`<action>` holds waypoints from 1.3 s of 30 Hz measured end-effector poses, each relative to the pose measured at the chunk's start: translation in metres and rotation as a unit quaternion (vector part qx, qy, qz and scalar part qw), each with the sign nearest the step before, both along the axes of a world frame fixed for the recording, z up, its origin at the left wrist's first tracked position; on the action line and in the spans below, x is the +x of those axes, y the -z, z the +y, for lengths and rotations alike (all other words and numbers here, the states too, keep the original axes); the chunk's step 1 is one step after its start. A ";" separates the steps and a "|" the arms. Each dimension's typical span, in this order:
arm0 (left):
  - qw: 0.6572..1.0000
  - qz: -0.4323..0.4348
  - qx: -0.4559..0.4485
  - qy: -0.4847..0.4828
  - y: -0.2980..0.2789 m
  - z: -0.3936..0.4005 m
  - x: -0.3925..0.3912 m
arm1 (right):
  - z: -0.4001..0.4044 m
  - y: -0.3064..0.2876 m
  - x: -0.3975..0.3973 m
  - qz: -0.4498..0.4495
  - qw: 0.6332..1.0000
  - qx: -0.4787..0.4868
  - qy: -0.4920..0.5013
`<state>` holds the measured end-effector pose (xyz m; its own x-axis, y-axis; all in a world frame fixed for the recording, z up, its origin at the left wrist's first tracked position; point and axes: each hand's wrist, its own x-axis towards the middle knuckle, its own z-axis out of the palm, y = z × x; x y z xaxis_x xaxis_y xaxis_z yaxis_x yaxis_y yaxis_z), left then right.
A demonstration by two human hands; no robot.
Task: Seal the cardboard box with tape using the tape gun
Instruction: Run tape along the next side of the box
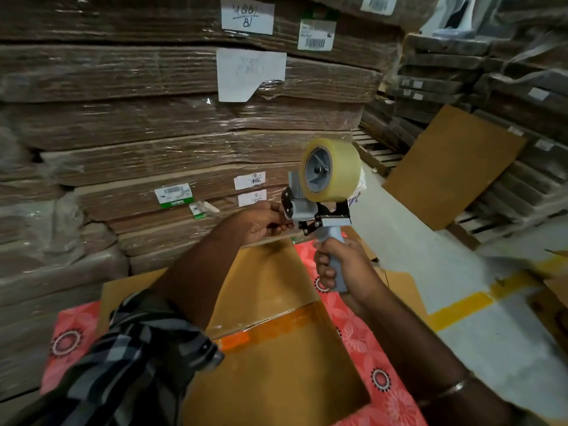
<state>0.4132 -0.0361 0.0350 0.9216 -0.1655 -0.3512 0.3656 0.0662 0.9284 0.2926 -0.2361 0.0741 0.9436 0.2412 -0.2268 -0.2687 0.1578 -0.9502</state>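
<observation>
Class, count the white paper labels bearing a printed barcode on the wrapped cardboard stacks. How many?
3 clearly: one at the top edge, one below it, upper centre-right, one low beside the left hand. Others may be blurred.

Glossy clear tape roll [333, 175]; matt brown cardboard box [276, 348].

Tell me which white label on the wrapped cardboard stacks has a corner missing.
The large blank-looking label in the middle of the stack: its lower right corner is gone. The handwritten label above it is a whole rectangle.
</observation>
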 end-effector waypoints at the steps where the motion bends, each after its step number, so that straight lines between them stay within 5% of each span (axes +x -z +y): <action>1: 1.000 0.000 0.004 -0.001 0.007 0.001 0.009 | 0.003 0.007 0.007 0.006 1.000 -0.003 0.003; 15: 0.989 0.031 0.126 0.074 0.074 -0.001 0.059 | 0.018 0.055 0.048 0.089 0.995 -0.015 0.043; 34: 0.990 0.005 0.125 0.066 0.092 0.008 0.057 | 0.025 0.063 0.044 0.094 0.994 -0.033 0.040; 39: 0.967 -0.039 0.235 0.090 0.088 0.011 0.055 | 0.027 0.063 0.043 0.084 0.994 -0.055 0.045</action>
<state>0.4685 -0.0247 -0.0534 0.9198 -0.1649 -0.3562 0.2589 -0.4272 0.8663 0.3359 -0.2091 0.0114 0.9066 0.1235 -0.4034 -0.4148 0.0861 -0.9058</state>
